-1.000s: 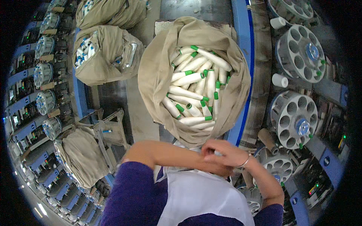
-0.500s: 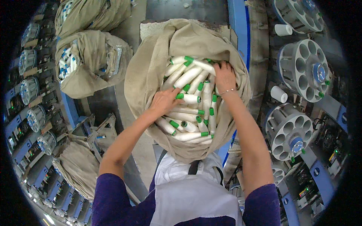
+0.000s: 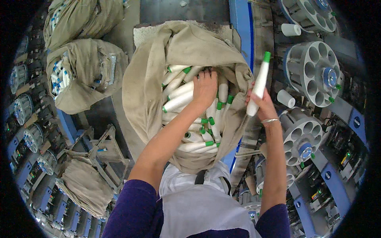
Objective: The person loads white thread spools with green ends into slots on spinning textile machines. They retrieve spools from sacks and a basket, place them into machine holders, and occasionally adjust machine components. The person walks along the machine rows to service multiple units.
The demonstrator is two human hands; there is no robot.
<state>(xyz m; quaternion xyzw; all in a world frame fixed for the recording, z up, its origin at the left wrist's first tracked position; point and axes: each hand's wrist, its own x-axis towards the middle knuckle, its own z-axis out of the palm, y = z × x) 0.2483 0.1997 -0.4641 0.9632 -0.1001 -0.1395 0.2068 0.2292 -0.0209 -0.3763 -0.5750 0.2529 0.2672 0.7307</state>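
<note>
My right hand (image 3: pixel 262 104) is closed round the lower part of a white yarn bobbin (image 3: pixel 260 81) with a green tip. It holds the bobbin nearly upright, slightly tilted, just right of a beige cloth sack (image 3: pixel 139 83). My left hand (image 3: pixel 205 88) reaches into the sack, back of the hand up, over the pile of yarn bobbins (image 3: pixel 178 101). Its fingers bend down among the bobbins at the far side, and their tips are hidden. The bobbins lie in several directions, green ends showing.
On the right stand grey round magazines with holes (image 3: pixel 319 71), and a white cup-like tube (image 3: pixel 285 98) sits between them. More sacks (image 3: pixel 87 75) of bobbins, these blue-tipped, are at the left. A metal frame (image 3: pixel 101 150) stands nearer, and a blue rail (image 3: pixel 242 35) runs behind the main sack.
My right hand has come out of the sack to the right, bringing a bobbin with it. My left hand has moved right and farther into the pile. The view has shifted slightly.
</note>
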